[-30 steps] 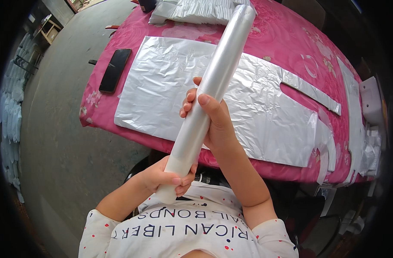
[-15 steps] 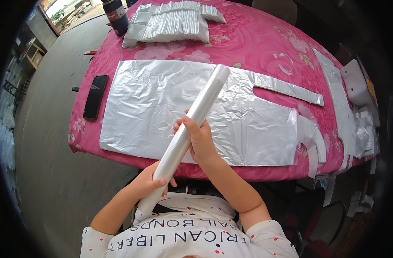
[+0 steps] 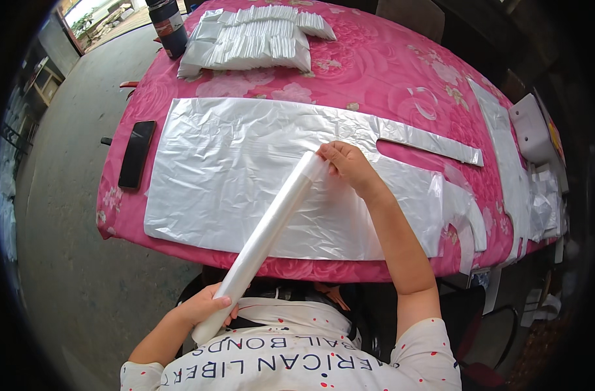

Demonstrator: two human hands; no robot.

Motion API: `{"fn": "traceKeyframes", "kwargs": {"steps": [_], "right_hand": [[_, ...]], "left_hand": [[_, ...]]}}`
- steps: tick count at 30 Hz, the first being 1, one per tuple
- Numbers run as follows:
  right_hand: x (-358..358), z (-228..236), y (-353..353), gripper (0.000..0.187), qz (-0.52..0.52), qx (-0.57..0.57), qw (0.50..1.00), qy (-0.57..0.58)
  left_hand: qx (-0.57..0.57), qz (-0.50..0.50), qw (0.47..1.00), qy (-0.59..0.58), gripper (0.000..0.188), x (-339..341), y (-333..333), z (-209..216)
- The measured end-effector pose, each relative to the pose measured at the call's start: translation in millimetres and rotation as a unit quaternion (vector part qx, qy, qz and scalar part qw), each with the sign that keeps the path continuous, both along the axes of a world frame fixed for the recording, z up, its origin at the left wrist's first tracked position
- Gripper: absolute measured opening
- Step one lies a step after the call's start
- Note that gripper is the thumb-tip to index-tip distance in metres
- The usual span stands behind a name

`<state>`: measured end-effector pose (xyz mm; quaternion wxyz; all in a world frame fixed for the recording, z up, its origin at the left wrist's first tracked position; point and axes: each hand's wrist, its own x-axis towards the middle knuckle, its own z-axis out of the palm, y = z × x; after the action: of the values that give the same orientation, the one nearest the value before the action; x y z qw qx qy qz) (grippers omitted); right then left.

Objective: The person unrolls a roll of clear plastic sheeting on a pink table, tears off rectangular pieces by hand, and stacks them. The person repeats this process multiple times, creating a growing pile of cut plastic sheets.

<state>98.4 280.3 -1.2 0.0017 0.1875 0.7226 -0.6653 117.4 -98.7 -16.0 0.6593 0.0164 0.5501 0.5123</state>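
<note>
A long roll of thin whitish plastic film [image 3: 265, 231] slants from my lap up over the table. Around its lower end, close to my body, my left hand [image 3: 209, 307] is closed. At the far upper end my right hand [image 3: 343, 163] pinches the edge of the roll between thumb and fingers. Beneath it lies a flat stack of shiny white plastic bags [image 3: 212, 163] with cut handle strips at their right end. One handle strip [image 3: 434, 140] stretches toward the right, beside a long cut-out opening.
Folded white bags [image 3: 252, 52] are heaped at the back, next to a dark bottle [image 3: 168, 29]. A black phone [image 3: 137, 155] lies on the left of the pink flowered tablecloth [image 3: 375, 58]. More plastic pieces [image 3: 499, 143] and a white container [image 3: 532, 130] stand at the right edge.
My right hand has moved from the roll's middle to its upper end. My left hand has slid down toward its lower end, and the roll has come lower toward me.
</note>
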Motion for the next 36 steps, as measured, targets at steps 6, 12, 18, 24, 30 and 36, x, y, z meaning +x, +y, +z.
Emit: {"fn": "traceKeyframes", "kwargs": {"steps": [6, 12, 18, 24, 30, 36], "right_hand": [[-3, 7, -1, 0.021, 0.107, 0.043, 0.992, -0.054], [5, -21, 81, 0.018, -0.1, 0.205, 0.973, 0.031], [52, -36, 192, 0.024, -0.243, 0.378, 0.893, -0.003], [27, -27, 144, 0.022, -0.186, 0.291, 0.934, 0.095], [-17, -14, 84, 0.02, -0.08, 0.206, 0.972, 0.085], [-34, -12, 68, 0.019, -0.021, 0.223, 0.974, 0.045]], "left_hand": [[0.016, 0.007, 1.0, -0.011, 0.083, -1, -5, -3], [0.024, -0.021, 0.997, -0.071, 0.059, -8, -34, -6], [0.013, -0.168, 0.986, 0.002, 0.05, -33, -76, -5], [-0.048, -0.37, 0.891, 0.259, 0.046, -81, -8, 43], [0.019, -0.388, 0.669, 0.633, 0.047, -94, 111, 76], [0.233, -0.173, 0.457, 0.841, 0.044, -77, 156, 35]]}}
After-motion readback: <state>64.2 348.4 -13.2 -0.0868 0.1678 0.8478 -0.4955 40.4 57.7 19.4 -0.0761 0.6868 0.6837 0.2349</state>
